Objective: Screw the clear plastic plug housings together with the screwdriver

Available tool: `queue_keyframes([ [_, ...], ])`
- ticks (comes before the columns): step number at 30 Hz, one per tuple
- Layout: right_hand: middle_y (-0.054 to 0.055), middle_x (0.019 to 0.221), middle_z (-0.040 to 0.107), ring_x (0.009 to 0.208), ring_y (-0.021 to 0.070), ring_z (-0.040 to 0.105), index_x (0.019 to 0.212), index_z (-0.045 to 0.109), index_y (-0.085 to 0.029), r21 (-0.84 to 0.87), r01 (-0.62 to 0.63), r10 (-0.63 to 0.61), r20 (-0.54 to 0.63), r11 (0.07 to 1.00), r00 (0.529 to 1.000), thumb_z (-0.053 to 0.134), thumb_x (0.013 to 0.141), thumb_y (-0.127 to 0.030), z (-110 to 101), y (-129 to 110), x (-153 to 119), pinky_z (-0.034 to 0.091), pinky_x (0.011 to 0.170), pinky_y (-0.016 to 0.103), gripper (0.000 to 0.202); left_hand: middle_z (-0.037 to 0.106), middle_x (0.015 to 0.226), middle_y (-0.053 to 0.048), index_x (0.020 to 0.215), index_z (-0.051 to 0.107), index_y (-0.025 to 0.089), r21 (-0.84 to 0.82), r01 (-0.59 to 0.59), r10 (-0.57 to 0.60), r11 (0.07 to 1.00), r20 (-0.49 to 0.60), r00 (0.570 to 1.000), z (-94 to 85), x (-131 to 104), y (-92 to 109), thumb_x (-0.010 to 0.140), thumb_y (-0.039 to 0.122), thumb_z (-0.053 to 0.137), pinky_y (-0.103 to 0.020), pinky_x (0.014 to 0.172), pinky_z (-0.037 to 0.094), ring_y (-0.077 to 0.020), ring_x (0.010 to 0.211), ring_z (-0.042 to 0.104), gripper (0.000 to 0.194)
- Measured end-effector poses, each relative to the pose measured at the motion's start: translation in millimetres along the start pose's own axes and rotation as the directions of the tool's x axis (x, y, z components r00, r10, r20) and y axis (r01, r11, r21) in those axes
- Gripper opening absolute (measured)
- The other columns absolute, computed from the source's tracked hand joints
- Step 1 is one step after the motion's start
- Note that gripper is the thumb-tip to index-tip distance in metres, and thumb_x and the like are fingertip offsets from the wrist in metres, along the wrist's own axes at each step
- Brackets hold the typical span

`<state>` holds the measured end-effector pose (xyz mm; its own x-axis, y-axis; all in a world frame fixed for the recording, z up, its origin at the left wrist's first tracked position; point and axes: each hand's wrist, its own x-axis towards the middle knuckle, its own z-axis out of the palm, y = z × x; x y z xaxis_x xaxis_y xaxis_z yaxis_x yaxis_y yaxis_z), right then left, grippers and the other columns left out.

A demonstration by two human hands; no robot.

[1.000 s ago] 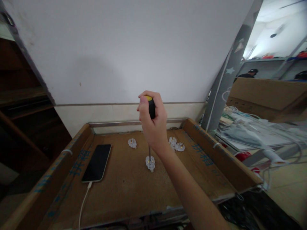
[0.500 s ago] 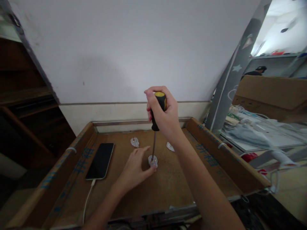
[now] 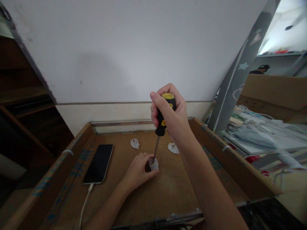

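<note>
Nearest the camera, both forearms reach forward over the shallow brown cardboard tray [image 3: 216, 163]; the left hand [image 3: 137, 171] rests on the tray floor with its fingers curled around the small clear plastic plug body [image 3: 153, 164], pinning it at about the centre of the tray; thumb and forefinger press its sides.

Above it, the right hand [image 3: 171, 116] is wrapped tight around the black-and-yellow handle of the screwdriver [image 3: 163, 119], fingers closed on the grip, thumb over the top; the steel shaft slants down towards seven o'clock, its tip set into the plug.

At nine o'clock from the plug lies the black smartphone [image 3: 98, 163], face up, a white charging cable [image 3: 84, 204] trailing from its near end; farther off, at eleven o'clock, a second clear plug part [image 3: 135, 143] sits alone, and at one o'clock a third clear plug part [image 3: 173, 148] lies just beside the right wrist.

The shaft leans rather than standing upright; I judge the tip could skid out of the screw head under pressure and jab the left fingertips, which sit right against it; the light plug might also twist loose from so small a pinch.
</note>
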<state>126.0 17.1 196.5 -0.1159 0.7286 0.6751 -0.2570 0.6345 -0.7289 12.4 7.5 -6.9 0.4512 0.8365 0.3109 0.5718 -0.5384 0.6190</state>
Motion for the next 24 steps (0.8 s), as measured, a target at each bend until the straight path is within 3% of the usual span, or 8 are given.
queue_keyframes([
  [5, -0.004, 0.064, 0.053, 0.052, 0.0042, 0.052, 0.099, 0.059, -0.019, 0.035, -0.068, 0.063, 0.121, 0.997, 0.991, 0.045, 0.086, -0.046, -3, -5, -1, 0.043, 0.046, 0.016, 0.034, 0.062, 0.107, -0.005, 0.114, 0.055, 0.022, -0.033, 0.02, -0.02, 0.999, 0.0, 1.0, 1.8, -2, -1, 0.075, 0.034, 0.066, -0.037, 0.088, 0.042, -0.0239, 0.1, 0.054, 0.042],
  [7, -0.002, 0.072, 0.057, 0.062, 0.0053, 0.056, 0.094, 0.06, -0.018, -0.013, -0.083, 0.084, 0.151, 0.996, 0.985, 0.052, 0.083, -0.043, -4, -7, 2, 0.047, 0.054, 0.017, 0.029, 0.062, 0.109, -0.005, 0.117, 0.054, 0.022, -0.074, 0.029, -0.029, 0.997, 0.002, 1.0, 2.6, -3, -2, 0.076, 0.032, 0.065, -0.036, 0.088, 0.043, -0.0232, 0.1, 0.055, 0.043],
  [9, -0.002, 0.073, 0.06, 0.065, 0.0064, 0.058, 0.082, 0.055, -0.017, -0.049, -0.092, 0.099, 0.161, 0.995, 0.982, 0.06, 0.078, -0.039, -2, -8, 4, 0.047, 0.056, 0.017, 0.022, 0.062, 0.11, -0.005, 0.118, 0.053, 0.023, -0.104, 0.033, -0.032, 0.994, 0.007, 0.999, 2.8, -4, -3, 0.077, 0.032, 0.064, -0.036, 0.089, 0.043, -0.0225, 0.1, 0.056, 0.043],
  [13, -0.009, 0.053, 0.051, 0.042, 0.0041, 0.048, 0.073, 0.037, -0.021, -0.055, -0.09, 0.097, 0.152, 0.994, 0.984, 0.063, 0.076, -0.032, 6, -8, 3, 0.036, 0.04, 0.015, 0.029, 0.063, 0.107, -0.005, 0.117, 0.054, 0.022, -0.098, 0.059, -0.057, 0.993, 0.015, 0.998, 2.0, -3, -3, 0.075, 0.034, 0.066, -0.036, 0.087, 0.044, -0.023, 0.098, 0.056, 0.045],
  [17, -0.009, 0.052, 0.037, 0.043, 0.0031, 0.038, 0.069, 0.037, -0.021, -0.239, 0.11, -0.125, -0.052, 0.965, 0.991, 0.056, 0.08, -0.028, 20, -5, -5, 0.032, 0.043, 0.017, 0.023, 0.063, 0.107, -0.006, 0.114, 0.055, 0.021, -0.103, 0.041, -0.042, 0.994, -0.003, 0.999, 4.5, -2, -3, 0.075, 0.033, 0.065, -0.036, 0.087, 0.044, -0.0235, 0.098, 0.056, 0.042],
  [20, -0.005, 0.06, 0.041, 0.053, 0.0056, 0.042, 0.068, 0.041, -0.02, -0.531, 0.224, -0.41, -0.262, 0.817, 0.874, 0.051, 0.084, -0.026, 31, 0, -12, 0.035, 0.052, 0.02, 0.02, 0.064, 0.107, -0.007, 0.11, 0.058, 0.021, -0.116, 0.02, -0.023, 0.993, -0.023, 0.999, 8.9, -1, -6, 0.077, 0.035, 0.063, -0.037, 0.085, 0.045, -0.0244, 0.097, 0.057, 0.036],
  [22, -0.002, 0.069, 0.05, 0.059, 0.0076, 0.047, 0.075, 0.048, -0.02, -0.656, 0.229, -0.528, -0.302, 0.719, 0.794, 0.051, 0.085, -0.027, 37, 3, -17, 0.038, 0.056, 0.022, 0.013, 0.064, 0.107, -0.007, 0.108, 0.06, 0.022, -0.118, 0.021, -0.025, 0.993, -0.03, 0.999, 11.1, -1, -7, 0.077, 0.035, 0.062, -0.038, 0.085, 0.046, -0.0253, 0.097, 0.057, 0.034],
  [24, 0.0, 0.076, 0.055, 0.062, 0.0085, 0.05, 0.084, 0.051, -0.02, -0.699, 0.241, -0.569, -0.282, 0.674, 0.772, 0.05, 0.086, -0.027, 39, 4, -22, 0.041, 0.058, 0.023, 0.007, 0.065, 0.106, -0.006, 0.109, 0.059, 0.022, -0.104, 0.031, -0.035, 0.994, -0.034, 0.999, 11.2, 0, -6, 0.077, 0.035, 0.061, -0.038, 0.084, 0.046, -0.0258, 0.098, 0.057, 0.034],
])
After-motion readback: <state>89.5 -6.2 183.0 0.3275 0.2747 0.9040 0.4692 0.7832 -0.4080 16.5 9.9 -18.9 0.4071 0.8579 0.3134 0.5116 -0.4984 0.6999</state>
